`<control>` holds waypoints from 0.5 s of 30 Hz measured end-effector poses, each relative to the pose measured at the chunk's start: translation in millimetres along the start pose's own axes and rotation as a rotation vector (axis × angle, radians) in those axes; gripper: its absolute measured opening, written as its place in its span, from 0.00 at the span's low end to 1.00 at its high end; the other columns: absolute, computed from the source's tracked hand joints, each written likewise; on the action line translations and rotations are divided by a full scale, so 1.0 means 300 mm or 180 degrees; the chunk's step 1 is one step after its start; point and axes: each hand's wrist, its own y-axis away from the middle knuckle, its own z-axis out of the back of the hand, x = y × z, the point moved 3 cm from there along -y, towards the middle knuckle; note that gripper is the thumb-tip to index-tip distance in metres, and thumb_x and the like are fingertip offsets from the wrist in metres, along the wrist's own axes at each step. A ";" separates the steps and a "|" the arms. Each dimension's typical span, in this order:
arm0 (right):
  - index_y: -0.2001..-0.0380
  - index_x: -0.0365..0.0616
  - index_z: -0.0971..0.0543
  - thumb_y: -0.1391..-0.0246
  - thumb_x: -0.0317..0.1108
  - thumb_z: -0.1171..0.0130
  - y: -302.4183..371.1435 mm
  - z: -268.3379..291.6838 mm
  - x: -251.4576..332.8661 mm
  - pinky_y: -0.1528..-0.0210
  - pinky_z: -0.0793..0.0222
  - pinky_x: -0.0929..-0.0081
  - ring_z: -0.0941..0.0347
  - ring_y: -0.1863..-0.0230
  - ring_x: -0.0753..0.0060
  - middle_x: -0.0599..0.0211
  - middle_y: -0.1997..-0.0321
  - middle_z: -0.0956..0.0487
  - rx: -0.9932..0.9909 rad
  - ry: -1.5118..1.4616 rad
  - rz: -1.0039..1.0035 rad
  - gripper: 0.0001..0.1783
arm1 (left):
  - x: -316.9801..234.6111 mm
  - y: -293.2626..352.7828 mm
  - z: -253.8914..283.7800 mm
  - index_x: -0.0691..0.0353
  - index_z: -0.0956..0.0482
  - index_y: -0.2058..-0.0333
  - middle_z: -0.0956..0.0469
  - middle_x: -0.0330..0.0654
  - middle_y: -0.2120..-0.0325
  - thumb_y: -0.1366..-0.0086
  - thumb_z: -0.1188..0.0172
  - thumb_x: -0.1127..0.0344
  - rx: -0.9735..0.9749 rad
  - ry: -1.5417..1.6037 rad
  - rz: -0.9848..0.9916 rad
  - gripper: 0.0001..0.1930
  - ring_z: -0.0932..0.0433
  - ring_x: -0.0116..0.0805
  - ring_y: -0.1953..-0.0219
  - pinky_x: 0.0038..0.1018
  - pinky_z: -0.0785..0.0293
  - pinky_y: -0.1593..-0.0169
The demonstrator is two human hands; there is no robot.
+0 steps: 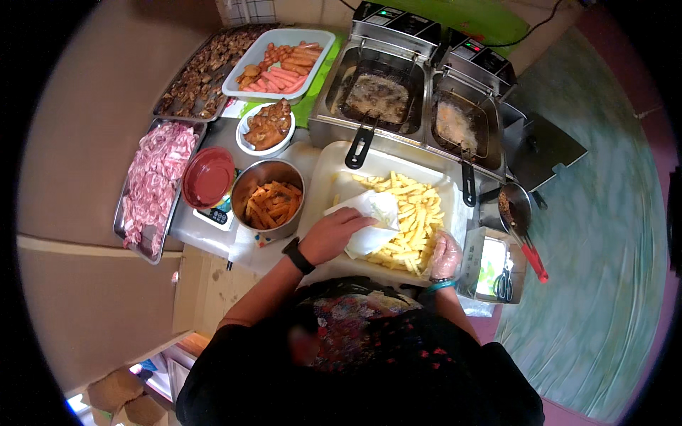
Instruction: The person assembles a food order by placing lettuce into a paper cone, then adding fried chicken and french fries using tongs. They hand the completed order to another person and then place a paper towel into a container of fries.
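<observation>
My left hand (pixel 334 234), bare and with a dark band on the wrist, is closed on a white paper bag (pixel 373 221). The bag is held tilted over pale yellow French fries (pixel 415 220), heaped in a cream rectangular tray (pixel 323 174). My right hand (pixel 445 257) wears a clear plastic glove and a teal bracelet. It is at the tray's right side, against the edge of the fries, with its fingers curled. Whatever those fingers hold, if anything, is hidden.
Behind the tray, two fryers (pixel 383 50) hold bubbling oil and baskets with black handles (pixel 360 148). A steel pot of orange strips (pixel 272 206), raw meat (pixel 160 177) and sausages (pixel 284 74) stand left. A box with scissors (pixel 503 284) and red-handled tongs (pixel 534 261) lie right.
</observation>
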 end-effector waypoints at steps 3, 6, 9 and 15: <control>0.70 0.35 0.25 0.51 0.27 0.54 0.005 0.000 0.009 0.66 0.32 0.71 0.27 0.71 0.62 0.55 0.73 0.24 -0.0005 0.0001 0.0114 0.09 | 0.039 -0.025 -0.044 0.55 0.31 0.55 0.30 0.42 0.67 0.50 0.54 0.78 -0.0194 -0.0064 -0.0389 0.21 0.31 0.42 0.61 0.29 0.34 0.57; 0.70 0.34 0.25 0.51 0.28 0.54 0.008 0.003 0.021 0.64 0.32 0.71 0.26 0.70 0.62 0.54 0.72 0.23 -0.0043 -0.0019 0.0143 0.10 | 0.041 -0.053 -0.064 0.59 0.34 0.52 0.31 0.45 0.62 0.47 0.54 0.75 0.0041 -0.0049 -0.0090 0.21 0.33 0.44 0.58 0.31 0.36 0.52; 0.70 0.34 0.25 0.51 0.27 0.54 0.011 0.010 0.026 0.63 0.32 0.71 0.26 0.69 0.61 0.54 0.71 0.23 0.0017 -0.0130 0.0131 0.09 | 0.027 -0.065 -0.064 0.61 0.37 0.50 0.33 0.48 0.58 0.47 0.53 0.75 0.0055 0.0017 0.0164 0.22 0.34 0.45 0.55 0.32 0.38 0.50; 0.69 0.35 0.25 0.51 0.26 0.55 0.019 0.014 0.017 0.64 0.32 0.71 0.26 0.69 0.60 0.54 0.70 0.24 0.0043 0.0160 0.0206 0.09 | 0.071 -0.044 -0.084 0.61 0.40 0.49 0.37 0.50 0.54 0.49 0.51 0.76 -0.0466 0.0300 0.0460 0.25 0.36 0.47 0.52 0.33 0.41 0.47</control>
